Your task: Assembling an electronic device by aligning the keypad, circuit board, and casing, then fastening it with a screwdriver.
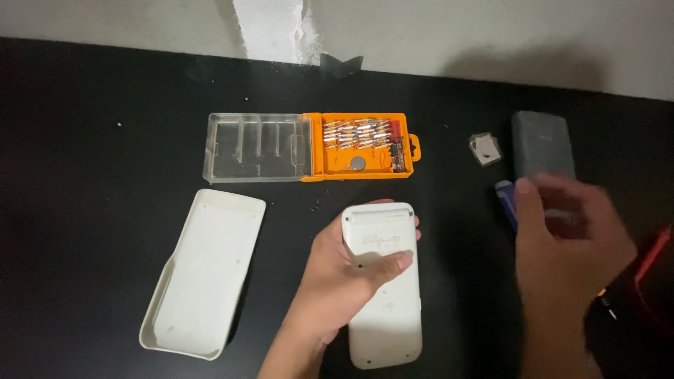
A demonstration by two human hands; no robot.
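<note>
1. Your left hand (344, 281) grips the white device (382, 281), back up, on the black table (91, 210).
2. Your right hand (569, 238) is blurred over a blue thing (504, 200) and grey case (542, 144); its grip can't be told.
3. The white cover (203, 270) lies left, the orange bit box (361, 146) behind.

Left hand (344, 277) clasps a white device (382, 281) face-down on the black bench (84, 175) — right hand (569, 238), blurred, hovers near the right edge.

A black table (84, 210) bears an open orange bit case (361, 146), white cover (203, 274), grey box (542, 144).
</note>
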